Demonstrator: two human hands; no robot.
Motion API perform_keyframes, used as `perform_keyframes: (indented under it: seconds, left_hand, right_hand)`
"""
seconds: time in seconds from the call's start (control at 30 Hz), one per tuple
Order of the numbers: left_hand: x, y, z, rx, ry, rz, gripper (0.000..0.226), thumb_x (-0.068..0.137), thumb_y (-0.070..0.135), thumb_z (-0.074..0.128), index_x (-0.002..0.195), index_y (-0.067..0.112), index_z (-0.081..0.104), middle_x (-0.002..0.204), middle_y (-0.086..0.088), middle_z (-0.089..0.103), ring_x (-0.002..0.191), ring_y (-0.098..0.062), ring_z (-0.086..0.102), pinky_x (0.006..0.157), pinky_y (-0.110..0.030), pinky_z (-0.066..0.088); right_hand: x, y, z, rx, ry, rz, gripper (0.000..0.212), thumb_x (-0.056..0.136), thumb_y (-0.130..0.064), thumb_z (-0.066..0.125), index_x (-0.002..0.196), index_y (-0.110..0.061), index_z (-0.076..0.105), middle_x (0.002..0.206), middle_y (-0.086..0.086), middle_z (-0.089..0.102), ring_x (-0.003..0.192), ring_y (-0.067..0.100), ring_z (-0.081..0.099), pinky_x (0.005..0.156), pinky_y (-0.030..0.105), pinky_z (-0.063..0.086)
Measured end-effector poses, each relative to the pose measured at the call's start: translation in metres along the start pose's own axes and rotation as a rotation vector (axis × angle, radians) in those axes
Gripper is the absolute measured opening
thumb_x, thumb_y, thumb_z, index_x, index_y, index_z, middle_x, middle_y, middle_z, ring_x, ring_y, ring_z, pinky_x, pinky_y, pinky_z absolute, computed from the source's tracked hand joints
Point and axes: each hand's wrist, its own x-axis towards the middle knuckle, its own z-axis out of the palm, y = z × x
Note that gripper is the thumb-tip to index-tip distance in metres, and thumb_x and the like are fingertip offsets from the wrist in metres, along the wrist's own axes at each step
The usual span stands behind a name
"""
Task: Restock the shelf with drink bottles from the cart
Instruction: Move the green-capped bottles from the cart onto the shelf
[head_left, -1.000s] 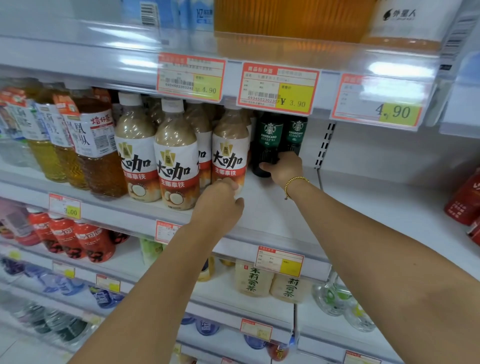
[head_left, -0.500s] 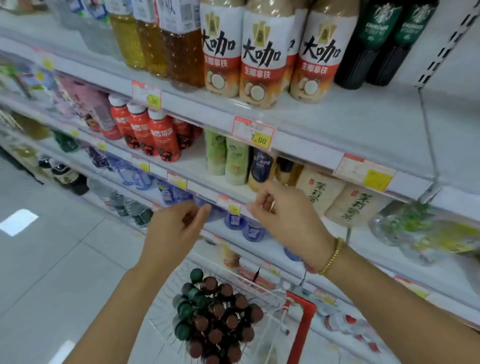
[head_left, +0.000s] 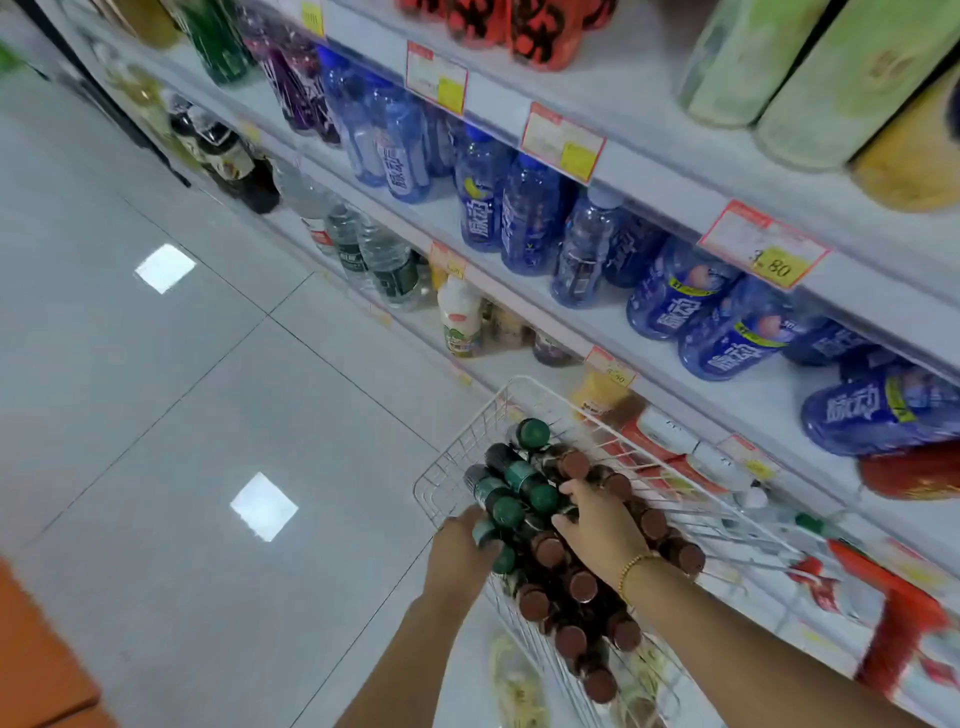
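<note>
A white wire cart basket (head_left: 457, 457) stands beside the shelf, filled with dark drink bottles. Several carry green caps (head_left: 532, 432) on the left side, several carry brown caps (head_left: 582, 584) on the right. My left hand (head_left: 460, 553) is at the basket's left rim, fingers wrapped around a green-capped bottle (head_left: 493, 538). My right hand (head_left: 602, 525), with a gold bead bracelet on the wrist, presses down among the bottles with its fingers curled on a dark bottle; the grip itself is partly hidden.
The shelf (head_left: 649, 171) runs along the right, with blue bottles (head_left: 530, 213) on one tier, water bottles (head_left: 387, 260) lower down and price tags (head_left: 763, 244) on the edges. Grey tiled floor (head_left: 208, 389) lies left. A red cart handle (head_left: 898, 613) is at the right.
Both hands dropped from in front of the shelf down into the cart basket and closed around bottles. The view tilted down from the upper shelves to the cart and floor.
</note>
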Motion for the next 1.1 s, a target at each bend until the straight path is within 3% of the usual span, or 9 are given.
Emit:
perform_keyframes:
  seconds: [0.13, 0.27, 0.37, 0.5, 0.67, 0.73, 0.87, 1.03, 1.1]
  left_hand:
    - [0.043, -0.003, 0.031, -0.060, 0.040, -0.064, 0.041, 0.084, 0.025, 0.064, 0.121, 0.012, 0.051, 0.112, -0.007, 0.064, 0.100, -0.022, 0.062, 0.073, -0.023, 0.044]
    - [0.072, -0.004, 0.056, -0.076, 0.040, -0.183, 0.060, 0.081, 0.031, 0.065, 0.125, 0.002, 0.036, 0.110, -0.014, 0.062, 0.099, -0.029, 0.061, 0.076, -0.033, 0.051]
    - [0.084, -0.005, 0.064, -0.107, 0.084, -0.198, 0.058, 0.078, 0.031, 0.069, 0.118, 0.003, 0.037, 0.104, -0.011, 0.063, 0.098, -0.029, 0.060, 0.075, -0.032, 0.050]
    - [0.087, -0.003, 0.067, -0.120, 0.113, -0.196, 0.053, 0.076, 0.029, 0.067, 0.117, 0.011, 0.036, 0.100, -0.011, 0.064, 0.091, -0.028, 0.062, 0.072, -0.034, 0.052]
    - [0.067, 0.009, 0.040, -0.064, 0.173, -0.197, 0.055, 0.079, 0.029, 0.061, 0.121, 0.007, 0.034, 0.072, 0.001, 0.055, 0.069, -0.022, 0.055, 0.054, -0.028, 0.041]
    - [0.049, 0.017, 0.023, -0.012, 0.206, -0.152, 0.050, 0.079, 0.034, 0.060, 0.115, 0.010, 0.036, 0.070, 0.002, 0.053, 0.067, -0.022, 0.053, 0.048, -0.027, 0.037]
    - [-0.001, 0.041, -0.019, 0.019, 0.280, 0.034, 0.028, 0.078, 0.035, 0.053, 0.093, 0.018, 0.038, 0.078, -0.005, 0.061, 0.069, -0.023, 0.057, 0.057, -0.033, 0.047]
    - [-0.078, 0.091, -0.090, 0.112, 0.347, 0.369, 0.025, 0.085, 0.034, 0.053, 0.100, 0.020, 0.040, 0.078, -0.005, 0.058, 0.072, -0.024, 0.054, 0.061, -0.039, 0.047]
    - [-0.112, 0.124, -0.122, 0.117, 0.391, 0.508, 0.027, 0.087, 0.033, 0.056, 0.107, 0.021, 0.042, 0.082, -0.002, 0.057, 0.074, -0.021, 0.052, 0.055, -0.027, 0.040]
  right_hand:
    - [0.037, 0.005, 0.041, -0.147, 0.075, -0.005, 0.042, 0.094, -0.031, 0.050, 0.132, -0.016, 0.042, 0.113, 0.008, 0.063, 0.119, 0.023, 0.045, 0.091, 0.030, 0.044]
    - [0.063, 0.005, 0.059, -0.359, 0.104, 0.000, 0.038, 0.095, -0.030, 0.048, 0.127, -0.013, 0.039, 0.107, 0.009, 0.063, 0.104, 0.025, 0.056, 0.069, 0.032, 0.046]
    - [0.081, 0.006, 0.067, -0.481, 0.105, -0.003, 0.037, 0.094, -0.020, 0.047, 0.128, -0.012, 0.036, 0.105, 0.007, 0.066, 0.095, 0.023, 0.063, 0.059, 0.030, 0.041]
    - [0.086, 0.009, 0.070, -0.515, 0.105, -0.032, 0.042, 0.093, -0.018, 0.049, 0.132, -0.010, 0.033, 0.099, 0.006, 0.068, 0.089, 0.023, 0.066, 0.054, 0.029, 0.038]
    - [0.065, -0.006, 0.046, -0.395, 0.100, -0.006, 0.051, 0.088, -0.033, 0.056, 0.129, -0.011, 0.034, 0.106, 0.011, 0.063, 0.093, 0.027, 0.064, 0.058, 0.029, 0.040]
    - [0.046, -0.013, 0.026, -0.363, 0.104, -0.002, 0.053, 0.088, -0.034, 0.054, 0.130, -0.012, 0.032, 0.111, 0.013, 0.059, 0.094, 0.028, 0.063, 0.060, 0.030, 0.041]
    - [-0.018, -0.030, -0.031, -0.281, 0.207, -0.068, 0.051, 0.089, -0.039, 0.051, 0.128, -0.011, 0.033, 0.115, 0.012, 0.057, 0.099, 0.026, 0.061, 0.073, 0.031, 0.046]
    - [-0.127, -0.052, -0.124, -0.019, 0.505, -0.236, 0.038, 0.087, -0.044, 0.052, 0.115, -0.020, 0.041, 0.102, 0.002, 0.057, 0.087, 0.024, 0.061, 0.070, 0.034, 0.045]
    - [-0.176, -0.057, -0.166, 0.101, 0.639, -0.290, 0.034, 0.086, -0.040, 0.057, 0.113, -0.023, 0.045, 0.096, -0.002, 0.056, 0.084, 0.021, 0.059, 0.067, 0.029, 0.040]
